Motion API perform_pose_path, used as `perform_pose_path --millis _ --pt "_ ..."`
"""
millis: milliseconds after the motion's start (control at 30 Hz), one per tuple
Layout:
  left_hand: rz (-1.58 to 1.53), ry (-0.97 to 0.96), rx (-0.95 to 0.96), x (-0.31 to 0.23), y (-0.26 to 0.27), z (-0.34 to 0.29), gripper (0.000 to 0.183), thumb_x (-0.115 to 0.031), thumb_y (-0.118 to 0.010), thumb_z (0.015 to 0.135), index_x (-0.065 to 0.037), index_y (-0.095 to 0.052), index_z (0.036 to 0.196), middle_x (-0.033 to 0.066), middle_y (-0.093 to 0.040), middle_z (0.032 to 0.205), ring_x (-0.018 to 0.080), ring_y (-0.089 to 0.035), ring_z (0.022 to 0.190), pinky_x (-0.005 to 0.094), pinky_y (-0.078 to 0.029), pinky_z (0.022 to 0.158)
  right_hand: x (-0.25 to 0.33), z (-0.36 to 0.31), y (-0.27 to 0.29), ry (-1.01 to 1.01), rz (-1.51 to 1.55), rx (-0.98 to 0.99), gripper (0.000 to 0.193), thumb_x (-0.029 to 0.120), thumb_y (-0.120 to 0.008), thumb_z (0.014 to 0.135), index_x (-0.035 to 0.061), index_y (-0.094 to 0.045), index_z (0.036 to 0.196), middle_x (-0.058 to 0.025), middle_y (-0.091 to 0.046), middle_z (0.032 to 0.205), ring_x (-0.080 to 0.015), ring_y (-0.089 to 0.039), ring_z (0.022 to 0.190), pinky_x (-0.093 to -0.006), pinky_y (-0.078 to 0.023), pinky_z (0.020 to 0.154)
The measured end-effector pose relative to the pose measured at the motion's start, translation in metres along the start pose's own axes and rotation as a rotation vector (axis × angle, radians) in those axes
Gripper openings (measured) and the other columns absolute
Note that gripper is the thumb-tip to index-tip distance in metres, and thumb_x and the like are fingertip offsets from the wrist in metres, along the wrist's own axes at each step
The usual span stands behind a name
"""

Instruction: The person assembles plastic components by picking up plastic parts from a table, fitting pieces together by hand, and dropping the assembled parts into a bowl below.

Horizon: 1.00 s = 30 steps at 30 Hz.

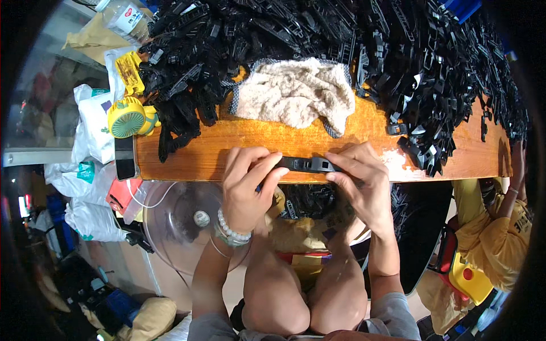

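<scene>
Between my two hands, just above the front edge of the wooden table (210, 149), is a long narrow black plastic part (301, 165) held level from side to side. My left hand (248, 183) pinches its left end between thumb and fingers. The right end, with a greyish block-shaped piece that has a small opening, is gripped by the thumb and index finger of my right hand (364, 181). Past my hands lies a crumpled cream cloth (293, 94) with a checked border. A great heap of similar black plastic parts (273, 31) spreads behind it.
At the table's left stand a small yellow fan (128, 118) and a phone (125, 159). A clear round plastic tub (176, 221) sits below the left edge. More black parts (307, 202) lie under the table. On the right, a person in a yellow shirt (500, 233) sits nearby.
</scene>
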<state>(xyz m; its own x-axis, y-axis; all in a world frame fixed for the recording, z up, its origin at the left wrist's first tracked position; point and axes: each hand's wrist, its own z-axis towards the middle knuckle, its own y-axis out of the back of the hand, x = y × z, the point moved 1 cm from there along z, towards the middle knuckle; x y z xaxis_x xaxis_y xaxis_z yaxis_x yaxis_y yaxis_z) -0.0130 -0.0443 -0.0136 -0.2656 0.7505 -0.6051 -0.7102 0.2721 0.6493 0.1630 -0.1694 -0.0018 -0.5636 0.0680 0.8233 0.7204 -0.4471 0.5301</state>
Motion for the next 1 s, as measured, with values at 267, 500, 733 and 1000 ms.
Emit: perform_pose_path --millis 267,500,733,1000 --pt "-0.075 -0.090 0.035 -0.002 -0.003 0.001 0.023 -0.001 -0.078 0.072 0.002 -0.070 0.094 0.0103 -0.061 0.086 0.0272 -0.056 0.079 0.0372 -0.048 0.069 0.003 0.004 -0.007 0.101 -0.091 0.056 0.030 0.008 -0.078 0.073 0.0039 -0.074 0.103 -0.0066 -0.062 0.094 -0.0254 -0.054 0.090 -0.0374 -0.039 0.080" --pt "-0.226 -0.127 0.166 0.008 0.007 0.028 0.037 -0.016 -0.085 0.069 0.003 -0.071 0.098 0.0107 -0.063 0.089 0.0260 -0.060 0.083 0.0349 -0.050 0.074 0.000 -0.013 0.006 0.135 -0.032 0.176 0.029 0.009 -0.077 0.074 0.0036 -0.073 0.102 -0.0078 -0.062 0.096 -0.0284 -0.058 0.095 -0.0401 -0.045 0.085" --pt "-0.045 -0.299 0.145 -0.029 -0.055 0.147 0.011 -0.006 -0.067 0.086 0.004 -0.069 0.088 0.0171 -0.066 0.094 0.0301 -0.066 0.088 0.0395 -0.053 0.074 -0.016 0.047 0.032 0.177 -0.670 -0.426 0.008 0.005 -0.069 0.076 0.0031 -0.067 0.083 -0.0095 -0.056 0.094 -0.0269 -0.051 0.091 -0.0385 -0.039 0.078" --pt "0.213 -0.039 0.208 -0.038 -0.099 0.167 0.021 -0.020 -0.078 0.079 -0.001 -0.068 0.081 0.0180 -0.066 0.086 0.0371 -0.066 0.072 0.0413 -0.053 0.064 -0.012 0.027 0.027 0.237 -0.691 -0.473 0.022 0.003 -0.070 0.074 0.0031 -0.061 0.094 -0.0111 -0.059 0.107 -0.0268 -0.054 0.099 -0.0389 -0.039 0.083"
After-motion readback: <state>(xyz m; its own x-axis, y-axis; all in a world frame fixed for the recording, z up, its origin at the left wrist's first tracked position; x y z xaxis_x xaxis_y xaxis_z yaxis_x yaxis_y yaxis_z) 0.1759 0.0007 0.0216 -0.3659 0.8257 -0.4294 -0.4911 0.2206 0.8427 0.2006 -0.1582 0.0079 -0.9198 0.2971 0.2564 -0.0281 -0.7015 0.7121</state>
